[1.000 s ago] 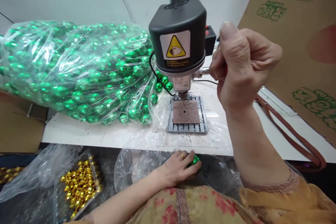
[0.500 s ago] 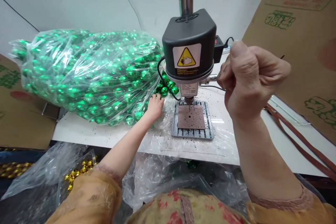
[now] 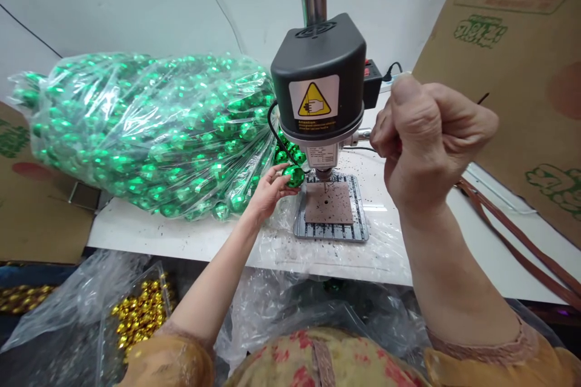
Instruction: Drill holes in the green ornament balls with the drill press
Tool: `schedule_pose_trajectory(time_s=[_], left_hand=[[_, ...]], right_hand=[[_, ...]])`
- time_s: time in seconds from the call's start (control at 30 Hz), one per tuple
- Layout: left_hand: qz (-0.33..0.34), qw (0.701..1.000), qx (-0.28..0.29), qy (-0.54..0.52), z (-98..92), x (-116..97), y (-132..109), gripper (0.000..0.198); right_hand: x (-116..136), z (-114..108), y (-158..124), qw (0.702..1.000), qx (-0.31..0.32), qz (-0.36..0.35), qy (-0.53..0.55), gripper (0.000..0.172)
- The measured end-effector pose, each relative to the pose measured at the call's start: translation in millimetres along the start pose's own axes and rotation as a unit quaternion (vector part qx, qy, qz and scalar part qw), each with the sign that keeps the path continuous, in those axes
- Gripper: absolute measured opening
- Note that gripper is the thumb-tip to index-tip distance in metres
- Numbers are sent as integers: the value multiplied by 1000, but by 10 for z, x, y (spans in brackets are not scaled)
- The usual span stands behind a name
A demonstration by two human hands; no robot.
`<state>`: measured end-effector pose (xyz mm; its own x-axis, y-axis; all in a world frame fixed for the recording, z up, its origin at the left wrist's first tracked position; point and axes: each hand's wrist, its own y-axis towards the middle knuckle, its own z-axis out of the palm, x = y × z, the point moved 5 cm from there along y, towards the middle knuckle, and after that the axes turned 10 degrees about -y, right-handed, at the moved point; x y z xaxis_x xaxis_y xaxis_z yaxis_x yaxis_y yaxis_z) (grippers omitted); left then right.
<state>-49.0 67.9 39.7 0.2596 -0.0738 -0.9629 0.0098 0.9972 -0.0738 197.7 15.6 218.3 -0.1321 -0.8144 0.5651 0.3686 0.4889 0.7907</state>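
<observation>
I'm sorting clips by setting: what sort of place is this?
Likely a small bead-drilling workshop: a bench drill on a white table, a big clear bag of green beads beside it, the left hand holding a green bead by the bit, the right hand gripping its lever.

Head camera looks forward-down, close above drill press [image 3: 319, 81].

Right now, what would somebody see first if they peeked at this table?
The huge clear bag of shiny green balls at the left grabs the eye first. Next comes the black drill press with its yellow warning sticker, in the middle. The left hand holds one green ball beside its plate, while the right hand clenches the lever.
</observation>
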Motion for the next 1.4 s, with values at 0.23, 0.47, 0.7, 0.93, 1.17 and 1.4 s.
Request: schedule_pose_trajectory(time_s=[0.23, 0.47, 0.7, 0.93, 1.17, 1.4], left_hand=[[-96, 984, 10, -151, 112, 188, -146, 37], [-114, 971, 16, -209, 261, 223, -176, 38], [-97, 981, 18, -167, 315, 205, -222, 57], [-37, 998, -43, 4, 249, 177, -247, 54], [29, 999, -27, -22, 279, 212, -159, 50], [79, 996, 22, -26, 408, 370, -88, 51]], right_hand=[[-10, 5, 3, 1000, 9, 0, 28, 44], [-8, -7, -8, 1000, 8, 8, 5, 48], [-2, -9, -11, 1000, 12, -10, 5, 47], [-2, -16, -27, 1000, 15, -15, -4, 47], [-43, -31, -56, 999, 26, -3, -45, 47], [-45, -48, -70, 998, 32, 6, -50, 46]])
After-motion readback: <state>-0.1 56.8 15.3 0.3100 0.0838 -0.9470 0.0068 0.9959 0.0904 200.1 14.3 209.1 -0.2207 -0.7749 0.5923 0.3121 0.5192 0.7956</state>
